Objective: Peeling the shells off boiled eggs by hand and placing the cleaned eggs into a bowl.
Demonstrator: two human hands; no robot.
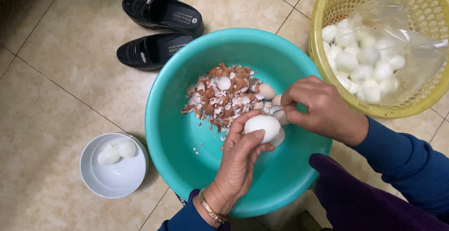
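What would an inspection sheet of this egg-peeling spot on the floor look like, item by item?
Surface: beige tiled floor with dark grout lines.
Job's things: teal basin holding a heap of brown shell pieces; peeled egg over the basin.
Clutter: white bowl with two peeled eggs; yellow basket with a clear bag of peeled eggs.
Hands: left hand grips the peeled egg; right hand pinches at a piece of shell beside it.
Cables: nothing seen.
Surroundings: pair of black shoes beyond the basin; gold bracelet on the left wrist.
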